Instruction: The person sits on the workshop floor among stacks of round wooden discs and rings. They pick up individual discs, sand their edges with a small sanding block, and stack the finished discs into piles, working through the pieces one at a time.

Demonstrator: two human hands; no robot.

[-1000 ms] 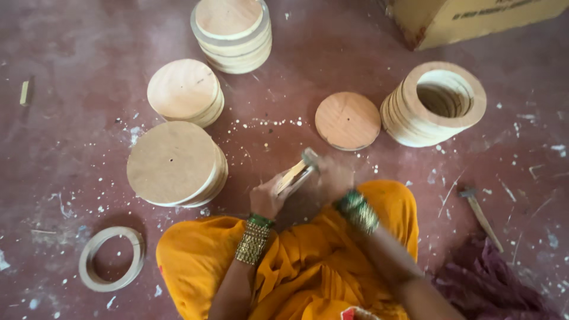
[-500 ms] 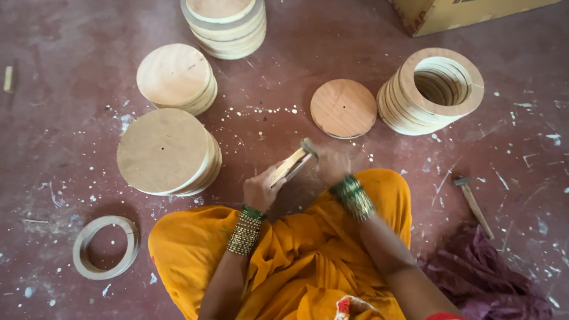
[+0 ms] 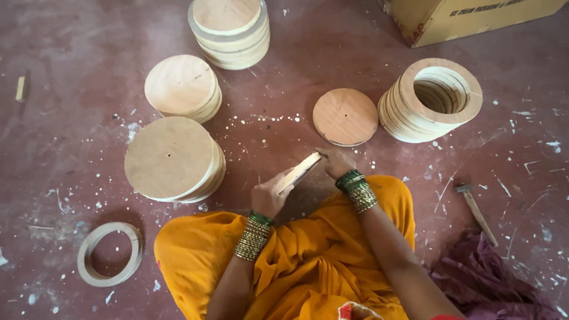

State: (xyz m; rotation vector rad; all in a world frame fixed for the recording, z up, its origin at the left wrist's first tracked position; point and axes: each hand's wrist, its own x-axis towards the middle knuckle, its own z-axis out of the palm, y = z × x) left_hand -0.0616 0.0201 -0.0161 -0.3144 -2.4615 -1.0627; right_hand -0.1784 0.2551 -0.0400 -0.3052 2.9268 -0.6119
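Little is shifted since earlier; piece [image 3: 300,170] is gripped edge-up between left hand [image 3: 269,195] and right hand [image 3: 336,163]; discs [image 3: 172,159] are stacked near.

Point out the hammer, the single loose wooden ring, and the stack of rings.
hammer [image 3: 475,207], head view, on its handle.
single wooden ring [image 3: 89,245], head view, on its left rim.
stack of rings [image 3: 411,95], head view, on top ring's left rim.
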